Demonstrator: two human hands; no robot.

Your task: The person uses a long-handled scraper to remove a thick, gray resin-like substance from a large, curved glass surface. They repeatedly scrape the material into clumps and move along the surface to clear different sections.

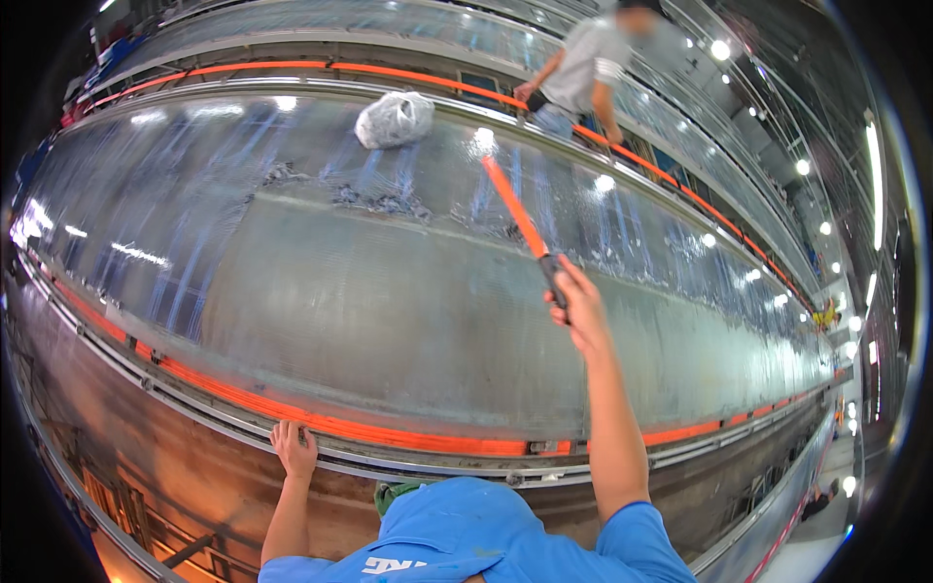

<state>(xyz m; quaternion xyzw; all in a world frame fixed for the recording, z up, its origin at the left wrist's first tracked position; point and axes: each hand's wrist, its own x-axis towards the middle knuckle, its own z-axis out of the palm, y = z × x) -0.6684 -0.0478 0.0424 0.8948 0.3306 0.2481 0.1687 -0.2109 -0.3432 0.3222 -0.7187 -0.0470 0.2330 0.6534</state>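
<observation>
My right hand (581,309) is closed around the black handle of a long orange stick (513,206), which reaches out over a wide, shiny sheet-covered mould surface (369,301). The stick's tip lies near the far half of that surface. My left hand (293,449) rests flat on the near rim, fingers on the orange edge strip (321,425). A crumpled clear plastic bag (394,120) lies on the far side of the surface.
Another person in a grey shirt (588,68) stands at the far edge, hands on the rim. Bits of dark debris (384,201) lie across the surface's middle. An orange strip (292,68) lines the far edge. Ceiling lights reflect off the film.
</observation>
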